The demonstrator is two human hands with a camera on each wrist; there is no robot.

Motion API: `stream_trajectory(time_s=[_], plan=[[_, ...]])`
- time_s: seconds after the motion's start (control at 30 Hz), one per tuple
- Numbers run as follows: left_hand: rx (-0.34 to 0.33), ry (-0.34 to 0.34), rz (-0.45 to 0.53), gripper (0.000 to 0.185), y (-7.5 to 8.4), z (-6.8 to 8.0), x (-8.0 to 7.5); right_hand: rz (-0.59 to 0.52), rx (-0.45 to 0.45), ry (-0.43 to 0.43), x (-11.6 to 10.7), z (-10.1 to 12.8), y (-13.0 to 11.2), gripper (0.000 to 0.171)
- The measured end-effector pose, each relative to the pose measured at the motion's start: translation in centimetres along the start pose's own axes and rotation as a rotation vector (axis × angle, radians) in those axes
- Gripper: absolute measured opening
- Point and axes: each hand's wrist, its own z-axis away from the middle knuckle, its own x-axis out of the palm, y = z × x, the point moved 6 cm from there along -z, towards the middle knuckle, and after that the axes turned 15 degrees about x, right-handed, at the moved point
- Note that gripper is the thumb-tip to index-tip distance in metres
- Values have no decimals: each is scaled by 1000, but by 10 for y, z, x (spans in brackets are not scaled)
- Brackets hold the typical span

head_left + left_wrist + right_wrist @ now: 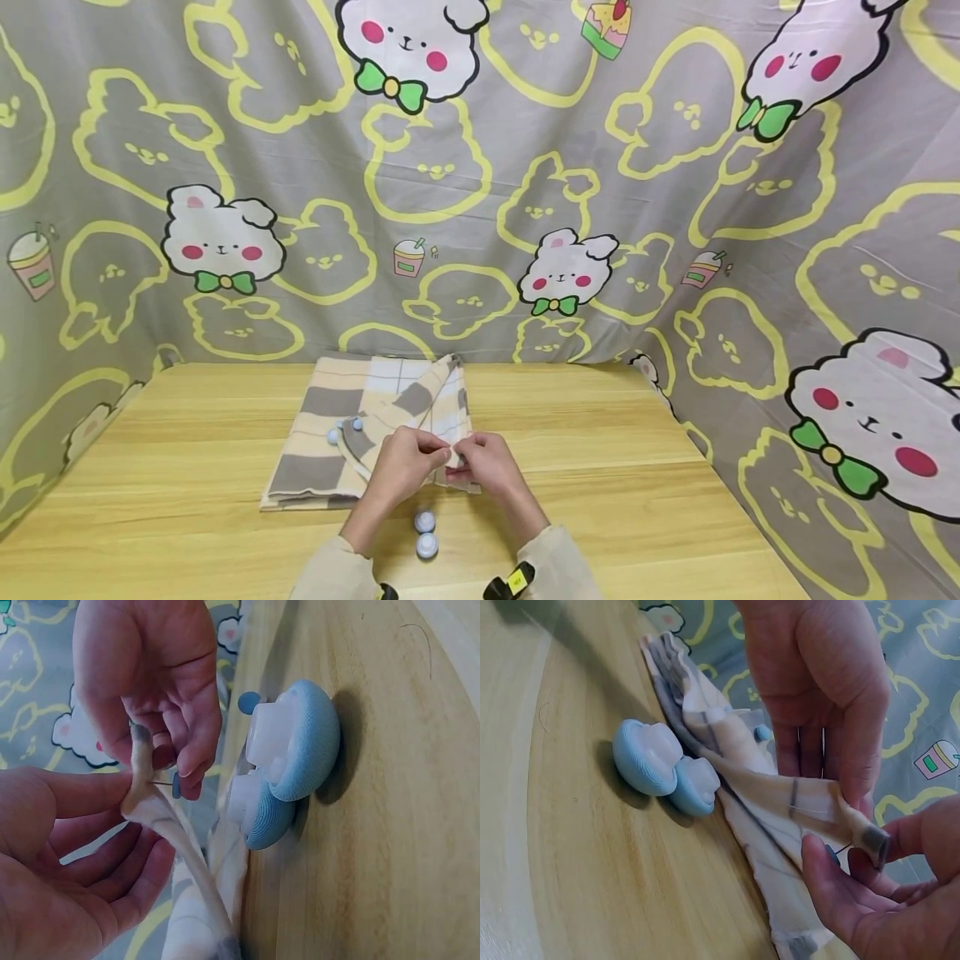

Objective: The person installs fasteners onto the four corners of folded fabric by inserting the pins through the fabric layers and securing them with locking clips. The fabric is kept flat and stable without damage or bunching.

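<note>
Low in the frame's centre, my left hand (pixel 401 467) pinches a corner of the soft, limp cloth (pixel 352 433) on the table (pixel 187 467); my right hand (pixel 483 467) grips a small, sharp pin (pixel 175 784) by its head.

The folded cloth (pixel 375 425) is checked in pale yellow, grey and white, with thin grey lines across the white squares; at six o'clock from it lie two pale blue round pieces (pixel 426 534) with white tops; the pin (pixel 176 784) between the fingers has a dull blue head; the table (pixel 187 517) is light yellow wood grain; the backdrop (pixel 480 167), at twelve o'clock, is grey with yellow bear outlines and white bears wearing green bows and pink cheeks.
</note>
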Motion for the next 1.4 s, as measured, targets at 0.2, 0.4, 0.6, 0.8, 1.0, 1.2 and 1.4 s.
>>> stream_trajectory(time_s=[0.2,0.4,0.6,0.8,1.0,1.2,1.4], plan=[[2,-5,-5,5,-1,0,0,2,-9,22,-1,-1,1,13],[18,-10,-15,6,-1,0,2,8,-40,53,-1,0,0,15],[26,7,-18,4,-2,0,3,-54,-9,-9,-2,-5,3,10],[15,31,-28,4,-4,-1,2,-38,12,-46,-2,-5,3,15],[21,38,-24,6,-4,0,1,-24,2,-32,-2,-5,2,11],[24,19,-23,4,0,0,-2,-65,-5,-24,-3,-7,2,8],[10,-26,-37,12,6,0,-14,-58,-10,-23,-5,-5,1,14]])
